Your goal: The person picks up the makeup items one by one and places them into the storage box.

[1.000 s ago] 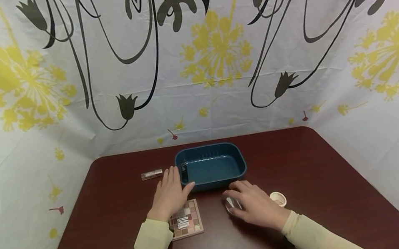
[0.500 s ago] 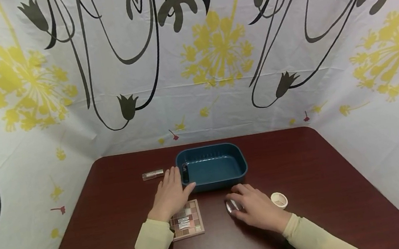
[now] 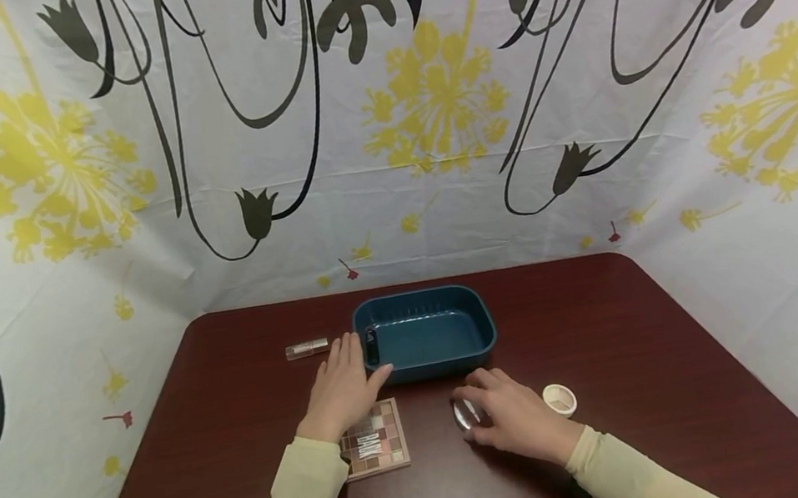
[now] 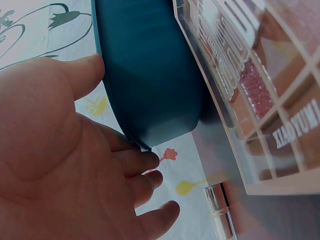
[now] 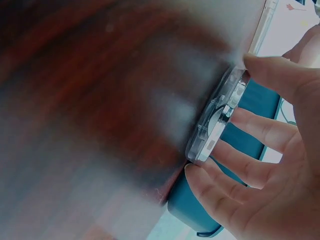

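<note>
My right hand (image 3: 509,417) grips a round compact (image 3: 468,413) with a clear and silver case, low over the table in front of the tray. In the right wrist view, the thumb meets one edge of the compact (image 5: 217,117) and the fingertips the other side. My left hand (image 3: 342,389) reaches over part of an eyeshadow palette (image 3: 387,442) to the left end of a blue tray (image 3: 430,368). Its fingers are mostly straight, with thumb and fingertips at the rim of the tray (image 4: 150,75) in the left wrist view. A small dark item (image 3: 371,345) lies inside the tray.
A clear lipstick-like tube (image 3: 307,348) lies left of the tray. To the right of my right hand stands a small white round jar (image 3: 559,400). A patterned cloth (image 3: 396,224) hangs behind and along both sides of the dark red table (image 3: 566,311).
The compact tilts a little in my right hand, its silver side now showing more, and the right thumb has shifted along its edge. My left hand stays at the tray.
</note>
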`<state>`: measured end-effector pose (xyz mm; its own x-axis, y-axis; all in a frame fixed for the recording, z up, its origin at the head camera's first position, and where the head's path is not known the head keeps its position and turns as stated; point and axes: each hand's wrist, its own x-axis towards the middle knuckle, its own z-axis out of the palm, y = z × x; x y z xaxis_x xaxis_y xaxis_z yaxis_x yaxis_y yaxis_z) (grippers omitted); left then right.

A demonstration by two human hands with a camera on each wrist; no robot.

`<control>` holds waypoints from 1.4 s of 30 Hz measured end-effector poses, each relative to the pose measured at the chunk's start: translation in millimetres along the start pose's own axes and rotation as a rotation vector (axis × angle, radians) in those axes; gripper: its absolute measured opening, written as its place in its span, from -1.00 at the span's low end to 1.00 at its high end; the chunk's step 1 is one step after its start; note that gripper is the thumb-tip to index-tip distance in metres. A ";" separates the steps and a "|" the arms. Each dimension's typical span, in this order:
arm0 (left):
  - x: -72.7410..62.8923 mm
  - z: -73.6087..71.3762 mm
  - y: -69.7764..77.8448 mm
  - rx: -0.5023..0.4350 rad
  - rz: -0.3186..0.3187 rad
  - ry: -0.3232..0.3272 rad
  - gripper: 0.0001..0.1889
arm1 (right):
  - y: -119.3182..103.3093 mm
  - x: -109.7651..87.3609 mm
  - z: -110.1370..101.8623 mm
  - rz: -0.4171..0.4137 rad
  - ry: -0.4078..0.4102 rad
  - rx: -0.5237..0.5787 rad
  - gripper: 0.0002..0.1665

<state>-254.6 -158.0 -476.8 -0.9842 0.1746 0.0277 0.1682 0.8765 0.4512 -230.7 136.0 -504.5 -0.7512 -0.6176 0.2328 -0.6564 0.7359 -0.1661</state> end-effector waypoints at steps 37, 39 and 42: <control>2.1 -2.6 -0.1 0.013 -0.006 -0.010 -0.08 | -8.8 9.7 -13.1 -0.005 -0.002 0.055 -0.35; 2.3 -2.0 -0.4 0.012 -0.005 -0.008 -0.08 | -10.1 9.8 -15.1 -0.002 -0.011 0.060 -0.35; 2.4 -1.7 -0.7 0.009 -0.004 -0.007 -0.08 | -11.8 10.4 -18.3 0.004 -0.020 0.061 -0.36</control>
<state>-257.1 -158.9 -475.6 -0.9846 0.1737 0.0200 0.1645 0.8811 0.4435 -229.5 126.1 -482.5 -0.7547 -0.6206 0.2129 -0.6560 0.7204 -0.2251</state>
